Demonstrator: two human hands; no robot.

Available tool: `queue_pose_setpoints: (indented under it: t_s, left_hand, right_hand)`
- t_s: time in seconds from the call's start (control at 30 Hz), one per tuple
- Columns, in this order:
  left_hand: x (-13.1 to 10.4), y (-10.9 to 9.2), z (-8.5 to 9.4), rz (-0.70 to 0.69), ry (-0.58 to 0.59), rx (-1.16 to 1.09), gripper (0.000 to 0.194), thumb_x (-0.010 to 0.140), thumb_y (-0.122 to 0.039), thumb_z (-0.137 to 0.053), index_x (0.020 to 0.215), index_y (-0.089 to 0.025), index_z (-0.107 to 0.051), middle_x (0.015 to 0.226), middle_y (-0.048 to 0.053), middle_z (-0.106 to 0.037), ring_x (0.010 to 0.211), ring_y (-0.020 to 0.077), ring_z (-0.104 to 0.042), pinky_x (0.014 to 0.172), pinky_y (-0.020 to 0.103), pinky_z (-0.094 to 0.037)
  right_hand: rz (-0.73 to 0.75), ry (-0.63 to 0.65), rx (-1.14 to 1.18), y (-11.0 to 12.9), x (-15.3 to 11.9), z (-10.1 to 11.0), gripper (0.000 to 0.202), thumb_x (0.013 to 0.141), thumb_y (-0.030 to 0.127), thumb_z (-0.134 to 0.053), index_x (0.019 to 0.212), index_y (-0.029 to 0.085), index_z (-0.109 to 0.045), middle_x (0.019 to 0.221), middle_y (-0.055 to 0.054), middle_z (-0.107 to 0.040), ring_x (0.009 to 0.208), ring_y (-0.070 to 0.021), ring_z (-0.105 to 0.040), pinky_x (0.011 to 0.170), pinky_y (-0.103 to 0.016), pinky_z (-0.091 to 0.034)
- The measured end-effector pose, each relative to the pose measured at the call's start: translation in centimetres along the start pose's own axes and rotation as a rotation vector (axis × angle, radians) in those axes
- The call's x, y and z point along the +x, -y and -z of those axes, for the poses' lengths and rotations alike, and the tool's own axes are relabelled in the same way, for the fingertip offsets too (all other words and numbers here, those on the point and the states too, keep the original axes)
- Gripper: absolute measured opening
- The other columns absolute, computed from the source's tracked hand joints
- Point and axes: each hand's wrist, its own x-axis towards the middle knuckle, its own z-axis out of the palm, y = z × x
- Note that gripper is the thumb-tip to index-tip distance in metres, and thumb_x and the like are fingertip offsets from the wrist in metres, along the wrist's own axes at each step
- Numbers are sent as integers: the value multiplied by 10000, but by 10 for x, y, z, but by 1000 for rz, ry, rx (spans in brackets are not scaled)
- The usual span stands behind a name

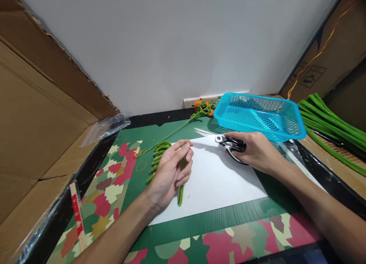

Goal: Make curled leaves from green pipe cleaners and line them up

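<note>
My left hand [176, 168] is closed around a short green pipe cleaner [181, 195], whose lower end sticks out below the fingers over a white sheet [223, 180]. With its fingers on the black and white handles, my right hand [251, 148] grips a pair of scissors [219, 139]. The blades point left and are slightly apart. Several bent green pipe cleaners [156, 159] lie in a row beside my left hand, partly hidden by it. Behind the hands rests a long-stemmed flower [201, 108] with orange and green fuzzy parts.
A blue perforated basket [259, 132] stands at the back right. Beyond it lies a bundle of long green pipe cleaners [334, 123]. A thin ring [141, 166] is on the green mat [131, 191]. Cardboard [42, 104] flanks the left, and a white wall [171, 47] rises behind.
</note>
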Motion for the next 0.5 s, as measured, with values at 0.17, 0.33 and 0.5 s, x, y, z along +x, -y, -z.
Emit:
queue_pose_setpoints:
  t_s: [0.17,0.33,0.5]
  left_hand:
    - [1,3,1,-14,4,54,164,972,-298,-707,996,-221,-564,815,-77,-550,350,5,-380,290,109,-268]
    - [2,6,2,-9,2,94,139,993,-283,-661,974,-230,-534,819,-75,-556,366,14,-416,310,119,-264]
    - [2,5,2,8,11,115,134,994,-286,-663,983,-240,-537,812,-75,-544,378,14,-381,324,122,-223]
  right_hand:
    - [15,23,-117,-5,0,-5,433,895,187,-706,1325,236,-711,1191,-79,-790,1030,-279,-746,786,-300,-496]
    - [52,39,-139,-9,0,-10,431,906,185,-700,1333,241,-696,1171,-73,-773,1011,-269,-730,795,-303,-494]
    - [41,50,-71,-10,2,-10,432,893,168,-722,1318,241,-705,1171,-83,-762,1048,-284,-716,848,-334,-505]
